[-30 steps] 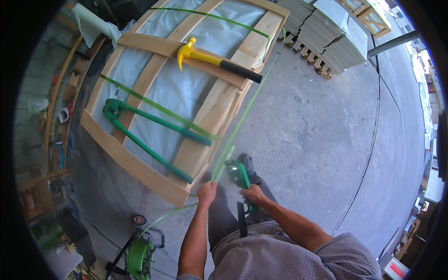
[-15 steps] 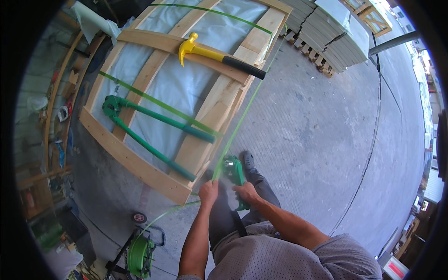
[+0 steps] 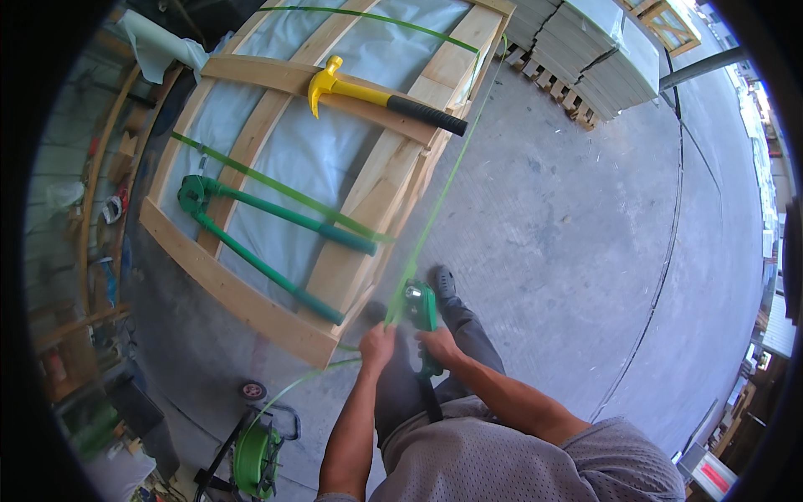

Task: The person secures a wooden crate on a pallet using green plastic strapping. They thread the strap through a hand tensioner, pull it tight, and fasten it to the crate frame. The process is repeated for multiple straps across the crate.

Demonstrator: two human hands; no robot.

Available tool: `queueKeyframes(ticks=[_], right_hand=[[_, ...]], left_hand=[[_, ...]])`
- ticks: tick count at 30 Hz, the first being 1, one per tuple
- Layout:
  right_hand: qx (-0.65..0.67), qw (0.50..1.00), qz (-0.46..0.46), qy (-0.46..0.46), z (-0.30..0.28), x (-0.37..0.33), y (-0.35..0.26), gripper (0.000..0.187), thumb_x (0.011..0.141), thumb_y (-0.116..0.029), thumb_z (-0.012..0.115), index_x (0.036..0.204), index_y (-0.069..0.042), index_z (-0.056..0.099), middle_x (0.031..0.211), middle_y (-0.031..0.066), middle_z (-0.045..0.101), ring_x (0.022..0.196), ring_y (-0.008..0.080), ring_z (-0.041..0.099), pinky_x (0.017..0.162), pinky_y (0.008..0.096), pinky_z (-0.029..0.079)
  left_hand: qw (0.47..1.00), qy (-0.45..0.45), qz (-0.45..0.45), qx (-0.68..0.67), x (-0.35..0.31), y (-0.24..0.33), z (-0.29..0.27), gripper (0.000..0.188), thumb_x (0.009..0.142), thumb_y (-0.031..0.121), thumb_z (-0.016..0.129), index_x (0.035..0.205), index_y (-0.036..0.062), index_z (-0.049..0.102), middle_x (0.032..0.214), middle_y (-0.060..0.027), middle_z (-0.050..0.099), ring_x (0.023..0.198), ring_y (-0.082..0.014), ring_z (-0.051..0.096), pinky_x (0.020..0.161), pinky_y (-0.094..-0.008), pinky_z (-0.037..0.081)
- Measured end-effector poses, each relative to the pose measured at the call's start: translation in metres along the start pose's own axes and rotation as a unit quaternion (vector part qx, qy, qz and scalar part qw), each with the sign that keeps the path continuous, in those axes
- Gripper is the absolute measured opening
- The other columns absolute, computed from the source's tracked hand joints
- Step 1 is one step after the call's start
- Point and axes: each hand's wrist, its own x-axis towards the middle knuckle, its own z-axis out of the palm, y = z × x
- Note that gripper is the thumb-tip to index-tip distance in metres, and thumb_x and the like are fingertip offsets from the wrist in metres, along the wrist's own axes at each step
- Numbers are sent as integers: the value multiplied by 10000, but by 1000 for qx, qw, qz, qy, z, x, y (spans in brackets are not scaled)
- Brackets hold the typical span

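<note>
My left hand [image 3: 377, 344] is closed around green strapping [image 3: 400, 294] near the crate's near right corner. Part of that strap climbs along the crate's right side, and a tail trails down toward a reel. Just to the right, my right hand [image 3: 439, 345] grips a green strapping tool [image 3: 421, 306] with a bright metal part. The tool's head is close beside the strap; whether they touch I cannot tell. On the wooden crate [image 3: 242, 314], over white sheeting, lie a long-handled green sealer [image 3: 259, 208] and a yellow claw hammer [image 3: 360, 90] with a black grip.
A green strap reel [image 3: 252, 458] on a wheeled cart stands at the lower left. Stacked grey slabs [image 3: 590, 54] rest on a pallet at the back right. Along the left side runs cluttered shelving [image 3: 104, 201]. Grey concrete floor [image 3: 569, 268] extends to the right.
The crate and the tools on it appear slightly farther left in view. Both hands keep their holds, with the strapping tool shifted very little.
</note>
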Motion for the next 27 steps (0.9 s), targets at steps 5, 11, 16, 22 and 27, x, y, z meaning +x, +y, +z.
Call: queueKeyframes(ticks=[5, 11, 16, 22, 27], right_hand=[[-63, 997, -40, 2, 10, 12, -13, 279, 807, -224, 652, 787, 54, 638, 670, 98, 619, 551, 193, 601, 507, 330, 481], [-5, 999, -4, -34, 21, -2, -16, 297, 819, -259, 640, 775, 34, 657, 675, 84, 622, 564, 182, 596, 514, 330, 466], [32, 998, -27, -43, 18, -8, -8, 314, 836, -280, 631, 791, 29, 668, 699, 85, 632, 622, 185, 612, 544, 322, 472], [51, 996, -36, -57, 9, 0, 5, 313, 848, -280, 618, 803, 24, 678, 737, 103, 657, 647, 193, 623, 588, 321, 483], [23, 998, -18, -47, 3, -3, 11, 352, 838, -304, 616, 795, 39, 674, 729, 109, 648, 646, 195, 613, 591, 326, 468]], left_hand=[[999, 29, -7, 12, -1, -2, 4, 356, 921, 365, 493, 920, 44, 646, 805, -230, 643, 791, -449, 604, 701, -525, 460], [1000, 25, 11, 9, 1, -3, 6, 354, 927, 369, 483, 908, 50, 636, 793, -234, 640, 771, -456, 604, 689, -534, 460], [1000, 17, 14, 15, -5, -5, 10, 341, 929, 376, 480, 901, 76, 639, 794, -221, 645, 770, -450, 605, 687, -532, 461], [1000, -11, 11, -24, -2, -13, 15, 382, 938, 409, 449, 925, 79, 642, 804, -221, 646, 787, -444, 609, 709, -532, 458], [996, -47, -50, -50, 6, -13, 18, 442, 951, 416, 418, 1004, 40, 645, 849, -241, 646, 810, -440, 610, 735, -512, 459]])
